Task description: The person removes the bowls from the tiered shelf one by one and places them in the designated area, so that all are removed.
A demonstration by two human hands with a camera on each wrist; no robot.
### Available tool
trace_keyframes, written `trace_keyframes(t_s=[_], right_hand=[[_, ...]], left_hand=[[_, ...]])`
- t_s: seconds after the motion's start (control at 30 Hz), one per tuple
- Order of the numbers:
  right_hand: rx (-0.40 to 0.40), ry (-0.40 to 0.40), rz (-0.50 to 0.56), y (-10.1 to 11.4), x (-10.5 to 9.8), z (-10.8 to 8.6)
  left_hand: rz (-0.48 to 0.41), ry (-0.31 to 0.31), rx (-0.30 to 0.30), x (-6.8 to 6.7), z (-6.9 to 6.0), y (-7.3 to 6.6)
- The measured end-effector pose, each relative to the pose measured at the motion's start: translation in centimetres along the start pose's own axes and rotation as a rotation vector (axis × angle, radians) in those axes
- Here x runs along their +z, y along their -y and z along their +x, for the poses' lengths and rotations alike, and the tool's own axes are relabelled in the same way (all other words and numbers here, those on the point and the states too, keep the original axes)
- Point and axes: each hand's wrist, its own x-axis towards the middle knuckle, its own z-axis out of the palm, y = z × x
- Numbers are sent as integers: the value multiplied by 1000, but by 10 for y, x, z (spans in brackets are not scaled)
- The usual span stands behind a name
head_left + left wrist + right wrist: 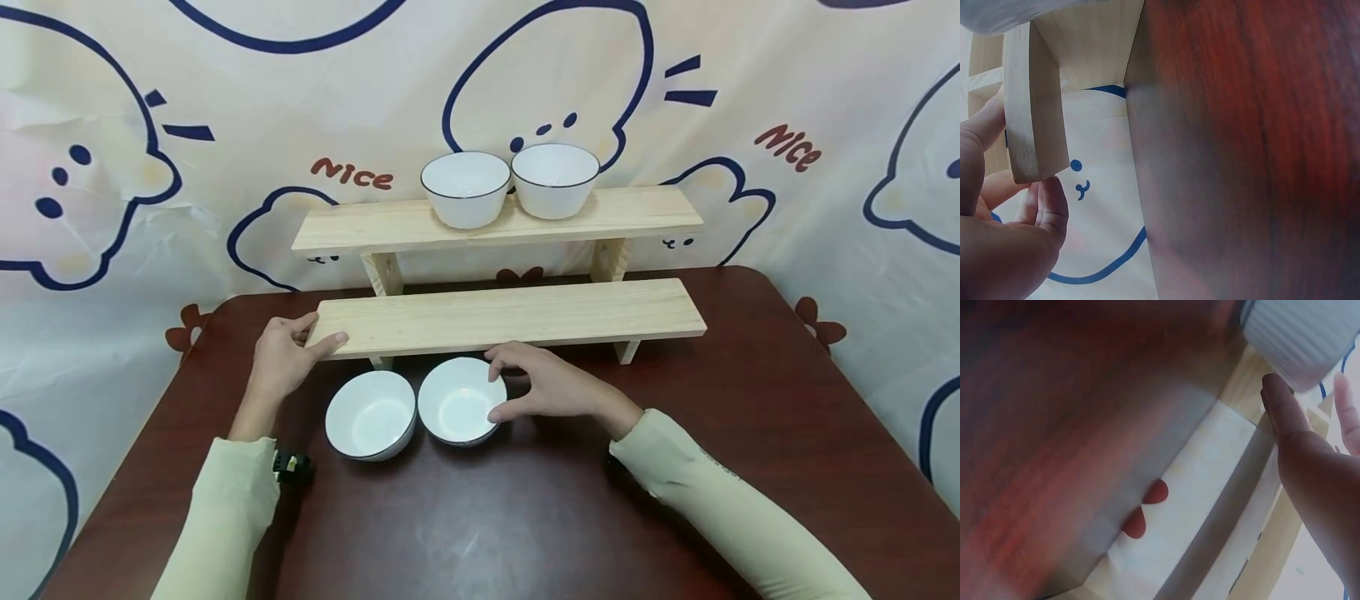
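At the left end of the lower wooden shelf board [495, 318], my left hand [283, 357] pinches the edge, thumb on top; the left wrist view shows fingers [1054, 209] under the board end [1035, 125]. Two white dark-rimmed bowls stand side by side on the table: a left bowl [371, 417] and a right bowl [459, 404]. My right hand [551, 383] is at the right bowl's right rim, thumb and fingers spread apart. In the right wrist view, the hand [1316, 450] lies close beside the ribbed bowl [1304, 337]; firm contact cannot be made out.
Two more white bowls, one [467, 192] beside another [555, 183], stand on the upper board [360, 227] behind. The stand's supports [609, 260] rest on the dark red table [465, 533]. A patterned cloth [247, 108] hangs behind and at the sides.
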Motion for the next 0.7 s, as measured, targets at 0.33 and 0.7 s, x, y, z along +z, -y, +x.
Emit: trace_keyframes(t_s=[0.33, 0.7], right_hand=[[25, -80, 121, 5, -17, 0], [22, -253, 168, 8, -41, 0]], left_hand=[[-7, -2, 21, 1, -1, 1], [9, -1, -12, 1, -1, 1]])
